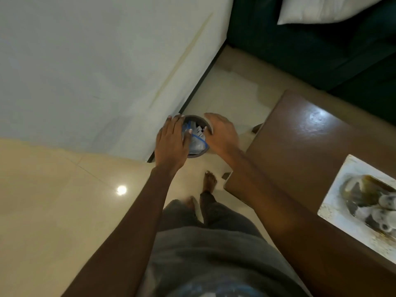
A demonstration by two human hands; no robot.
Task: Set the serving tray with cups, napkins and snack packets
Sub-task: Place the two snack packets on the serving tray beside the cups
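Observation:
A white packet with blue stripes (pixel 198 139) sits in the mouth of a small round dark bin (pixel 196 155) on the floor by the bed corner. My left hand (pixel 171 140) lies over the bin's left side, thumb pressed on the packet and fingers curled past its far edge. My right hand (pixel 222 133) hangs over the bin's right rim with its fingers bent down against the packet's right edge; the fingertips are hidden. A pale rectangular serving tray (pixel 342 179) rests on the brown table at the right, holding a blurred dark dish with white cups (pixel 383 202).
A white-sheeted bed (pixel 96 71) fills the upper left, its corner beside the bin. The brown table (pixel 300 146) stands right of the bin. A dark green sofa (pixel 321 50) with a white cushion (pixel 321 9) is behind. My bare feet (pixel 210 181) stand on glossy cream tiles.

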